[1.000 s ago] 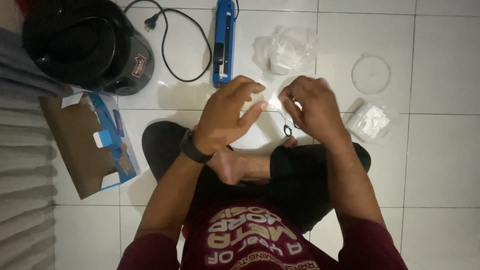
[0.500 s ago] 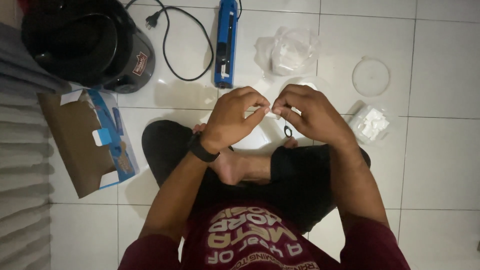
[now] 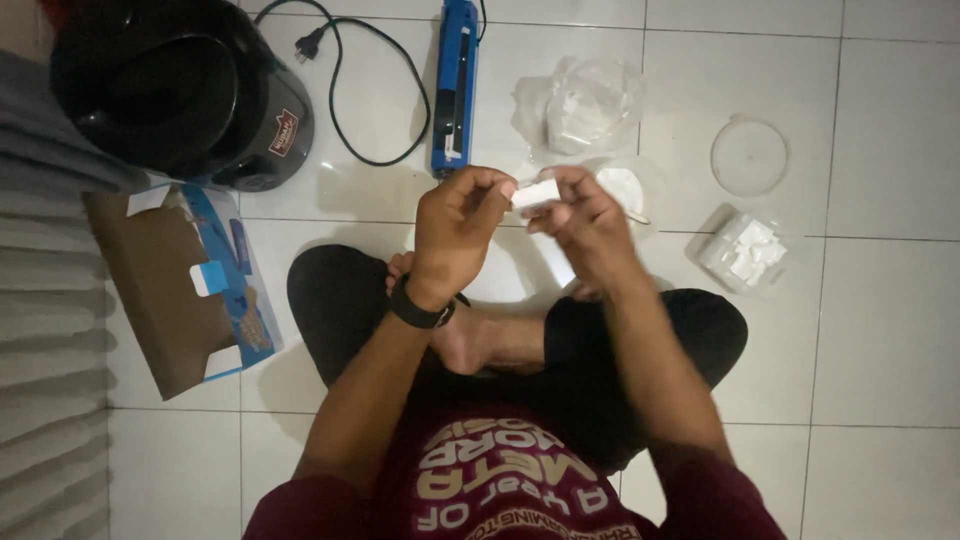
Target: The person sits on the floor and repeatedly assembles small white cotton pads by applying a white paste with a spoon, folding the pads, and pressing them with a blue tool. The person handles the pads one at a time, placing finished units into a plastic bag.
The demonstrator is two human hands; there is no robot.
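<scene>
On the far left sits a black helmet (image 3: 175, 95), with an open blue cardboard box (image 3: 190, 285) below it on the white tile floor (image 3: 880, 330), and a long blue sealer tool (image 3: 455, 85) lies farther along. In the middle, the left hand (image 3: 455, 235) and the right hand (image 3: 585, 225) are lifted up, and both pinch a small white piece (image 3: 535, 193) between their fingertips; it lies sideways, one end in each hand, neither hand nearer. To the right are a clear bag of white bits (image 3: 585, 105), a round clear lid (image 3: 748, 155) and a small pack of white pieces (image 3: 742, 250).

Dim overhead light, tile glare, slightly blurred.
</scene>
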